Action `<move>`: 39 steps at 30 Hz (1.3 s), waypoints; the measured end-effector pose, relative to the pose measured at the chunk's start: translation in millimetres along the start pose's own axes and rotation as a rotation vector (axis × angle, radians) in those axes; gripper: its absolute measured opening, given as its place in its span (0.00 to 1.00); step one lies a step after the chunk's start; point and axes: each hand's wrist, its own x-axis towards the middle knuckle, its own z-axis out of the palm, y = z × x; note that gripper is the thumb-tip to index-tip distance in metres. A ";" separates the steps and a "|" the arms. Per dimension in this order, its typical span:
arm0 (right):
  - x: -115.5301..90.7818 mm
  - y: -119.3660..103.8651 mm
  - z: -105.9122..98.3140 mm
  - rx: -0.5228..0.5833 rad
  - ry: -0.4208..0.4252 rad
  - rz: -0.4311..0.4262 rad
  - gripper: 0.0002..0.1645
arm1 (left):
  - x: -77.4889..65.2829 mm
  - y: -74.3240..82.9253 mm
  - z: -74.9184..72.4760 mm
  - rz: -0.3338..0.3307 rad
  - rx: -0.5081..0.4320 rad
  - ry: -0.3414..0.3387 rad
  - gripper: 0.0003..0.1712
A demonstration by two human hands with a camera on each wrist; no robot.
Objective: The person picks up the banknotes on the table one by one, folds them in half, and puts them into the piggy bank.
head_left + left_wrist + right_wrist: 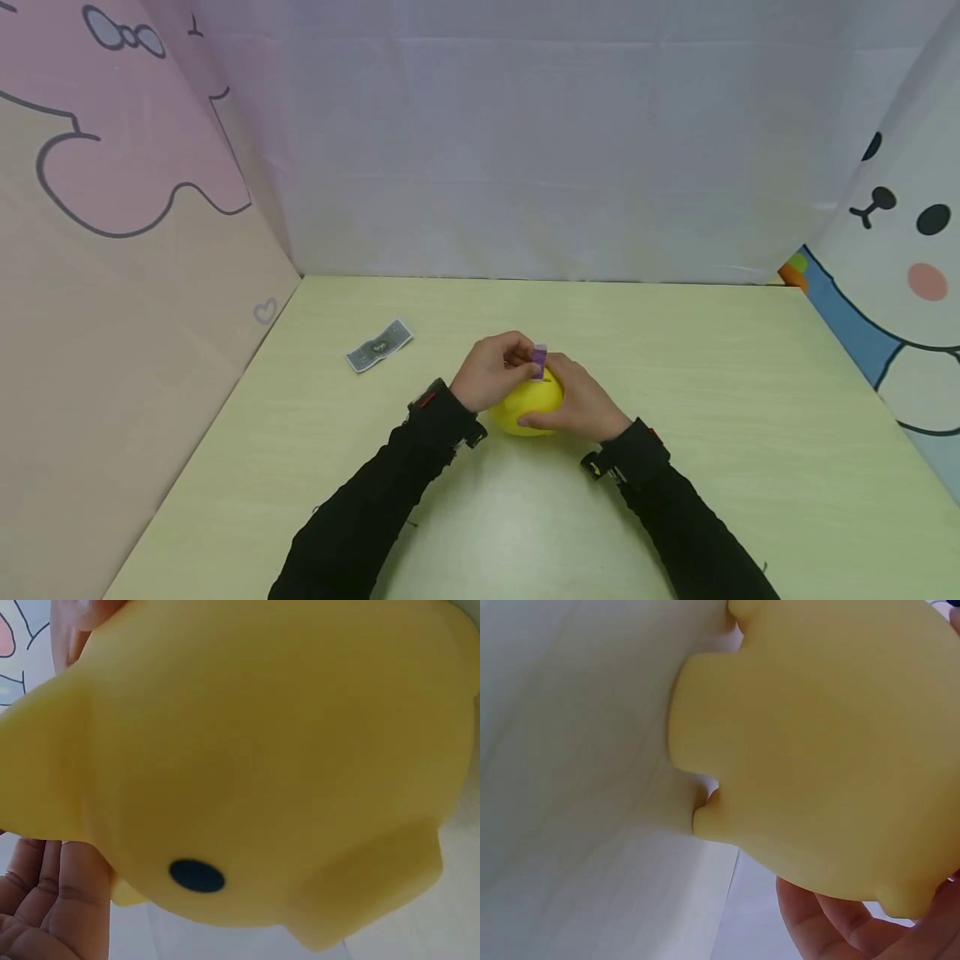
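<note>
A yellow piggy bank (517, 410) stands on the table, with a slot on its top. My left hand (486, 372) pinches a small folded purple banknote (539, 357) upright, its lower edge right at the slot. With thumb and fingers spread round the side, my right hand (583, 402) holds the piggy bank. In the left wrist view the bank's black eye (196, 876) and an ear show. Stubby feet (705, 712) face the tabletop in the right wrist view, and fingers (810, 919) curve round the far end. Its top is out of sight there.
A creased grey-green banknote (380, 346) lies flat on the pale wooden table (712, 358), to the left of the hands. A white cloth wall (525, 150) rises behind the table's back edge, with printed cartoon panels at both sides.
</note>
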 end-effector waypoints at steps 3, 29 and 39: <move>-0.1 -0.2 0.0 -0.001 -0.001 -0.002 0.47 | 0.1 1.4 0.7 0.016 0.021 0.004 0.05; -1.1 0.7 1.1 0.007 0.003 0.009 0.45 | -7.3 -1.1 3.8 0.130 0.143 0.007 0.05; 0.2 3.0 2.1 0.009 0.017 -0.036 0.43 | -8.2 0.5 8.3 0.131 0.247 -0.005 0.07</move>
